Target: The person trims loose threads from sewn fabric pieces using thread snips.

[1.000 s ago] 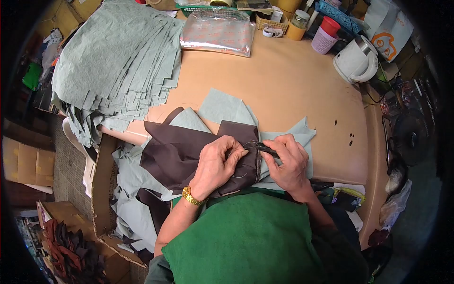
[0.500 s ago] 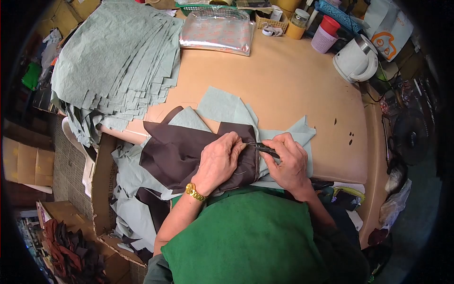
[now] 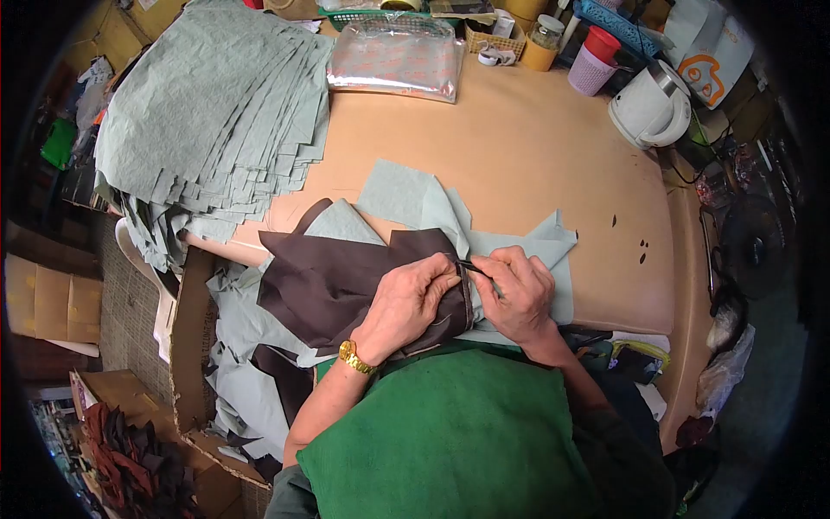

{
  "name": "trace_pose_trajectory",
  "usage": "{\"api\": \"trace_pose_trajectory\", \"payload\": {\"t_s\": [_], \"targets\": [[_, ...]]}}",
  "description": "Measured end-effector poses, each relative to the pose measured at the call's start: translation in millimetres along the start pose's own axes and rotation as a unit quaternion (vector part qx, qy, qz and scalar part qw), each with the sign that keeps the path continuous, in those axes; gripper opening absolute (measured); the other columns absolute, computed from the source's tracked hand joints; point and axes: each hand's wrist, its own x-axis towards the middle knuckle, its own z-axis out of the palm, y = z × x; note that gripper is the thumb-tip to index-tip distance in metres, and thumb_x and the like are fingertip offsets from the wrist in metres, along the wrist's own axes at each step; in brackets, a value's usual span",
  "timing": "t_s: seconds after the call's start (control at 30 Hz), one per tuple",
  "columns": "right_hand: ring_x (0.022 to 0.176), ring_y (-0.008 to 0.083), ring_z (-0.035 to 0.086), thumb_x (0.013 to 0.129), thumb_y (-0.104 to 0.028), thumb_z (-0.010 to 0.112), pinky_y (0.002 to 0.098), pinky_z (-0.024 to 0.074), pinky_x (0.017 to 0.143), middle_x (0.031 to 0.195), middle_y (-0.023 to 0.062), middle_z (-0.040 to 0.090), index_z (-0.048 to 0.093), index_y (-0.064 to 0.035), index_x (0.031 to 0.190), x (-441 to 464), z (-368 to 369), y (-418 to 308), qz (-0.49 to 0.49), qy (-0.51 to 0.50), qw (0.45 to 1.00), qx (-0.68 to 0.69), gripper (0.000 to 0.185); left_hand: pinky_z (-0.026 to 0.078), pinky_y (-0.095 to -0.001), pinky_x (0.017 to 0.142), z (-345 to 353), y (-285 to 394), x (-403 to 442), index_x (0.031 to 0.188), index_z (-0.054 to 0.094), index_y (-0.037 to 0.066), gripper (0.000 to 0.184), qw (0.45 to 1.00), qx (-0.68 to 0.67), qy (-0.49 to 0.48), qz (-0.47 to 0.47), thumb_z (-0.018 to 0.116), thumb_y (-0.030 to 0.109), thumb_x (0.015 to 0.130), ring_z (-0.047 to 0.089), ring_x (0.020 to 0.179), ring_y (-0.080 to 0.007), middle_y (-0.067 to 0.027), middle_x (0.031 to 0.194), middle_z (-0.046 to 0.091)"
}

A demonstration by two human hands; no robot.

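Note:
Dark brown fabric (image 3: 324, 277) lies bunched at the table's near edge, over pale green pieces (image 3: 399, 192). My left hand (image 3: 405, 303), with a gold watch at the wrist, pinches the brown fabric close to its right edge seam. My right hand (image 3: 519, 292) is closed on a small black tool (image 3: 468, 264), whose tip reaches the fabric beside my left fingertips. The tool's exact shape is mostly hidden by my fingers. More pale green cloth (image 3: 553, 251) spreads under and behind my right hand.
A tall stack of pale green sheets (image 3: 216, 112) covers the table's left. Clear plastic packs (image 3: 395, 62) lie at the back. At the back right stand a white kettle (image 3: 653, 105) and a pink cup (image 3: 591, 71). A cardboard box (image 3: 192, 346) of scraps is at lower left.
My right hand has moved slightly left, and the tool's tip is now close against my left fingertips. My left hand has shifted a little right, and the brown fabric's top edge has moved left.

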Motion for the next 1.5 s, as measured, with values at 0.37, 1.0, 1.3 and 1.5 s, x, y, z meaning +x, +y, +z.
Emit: {"api": "trace_pose_trajectory", "payload": {"t_s": [0.37,1.0,1.3,1.5], "targets": [[0.086,0.0219,0.066,0.083,-0.002,0.071,0.0314,0.0589,0.069,0.103,0.0114,0.057,0.065,-0.0015,0.104,4.8,0.0,6.2,0.212,0.024,0.951,0.226,0.021,0.05,-0.0239,0.074,-6.3,-22.1,-3.4,0.094,0.057,0.002,0.015,0.95,-0.272,-0.067,-0.139,0.058,0.015,0.101,0.056,0.082,-0.0063,-0.0042,0.103,0.066],[0.076,0.0274,0.063,0.073,-0.01,0.079,0.0383,0.0495,0.065,0.093,0.0069,0.058,0.068,-0.0064,0.097,-0.6,-21.0,-2.8,0.094,-0.072,0.989,0.09,0.026,0.048,-0.0232,0.072,4.9,-28.4,-4.8,0.091,0.068,-0.003,0.012,0.972,-0.15,-0.037,-0.176,0.072,0.008,0.089,0.057,0.075,-0.0047,0.0006,0.08,0.067],[0.076,0.0242,0.061,0.074,-0.013,0.078,0.037,0.0465,0.066,0.092,0.0033,0.057,0.068,-0.0098,0.097,-0.5,-14.7,-1.9,0.053,-0.082,0.995,0.029,0.025,0.046,-0.0242,0.065,6.9,-17.3,-1.5,0.087,0.067,-0.002,0.016,0.981,-0.079,-0.035,-0.175,0.076,0.011,0.086,0.052,0.069,-0.0051,0.0003,0.075,0.064],[0.075,0.0268,0.063,0.072,-0.01,0.08,0.0374,0.0484,0.066,0.09,0.0076,0.06,0.069,-0.0058,0.094,1.3,-9.2,-2.6,0.054,-0.066,0.996,0.037,0.025,0.045,-0.0298,0.055,15.4,-33.2,-5.6,0.085,0.067,-0.001,0.018,0.99,-0.099,0.012,-0.097,0.076,0.014,0.084,0.053,0.055,-0.0127,-0.0089,0.065,0.061]]}}
